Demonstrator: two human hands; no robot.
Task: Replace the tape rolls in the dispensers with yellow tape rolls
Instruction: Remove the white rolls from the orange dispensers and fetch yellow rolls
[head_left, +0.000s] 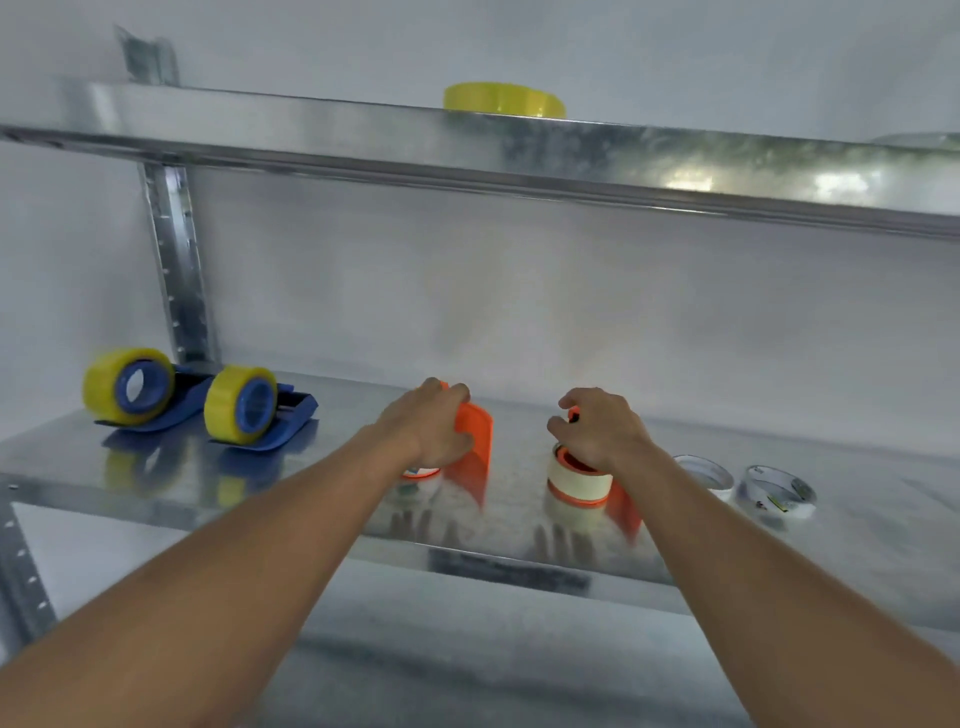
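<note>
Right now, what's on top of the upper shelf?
Yellow tape rolls lie flat near the middle. The upper shelf front lip hides their bases and anything further back; a pale shape at far right is unclear.

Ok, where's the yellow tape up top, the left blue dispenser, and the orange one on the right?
Yellow tape (503, 98), head view, front side.
Left blue dispenser (183, 389), head view, blue body.
Right orange dispenser (622, 506), head view, orange base.

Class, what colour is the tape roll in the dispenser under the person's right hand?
White or cream tape roll, on an orange dispenser; head view.

Storeroom: galvanized steel shelving (519, 150), bare white wall (675, 47).
</note>
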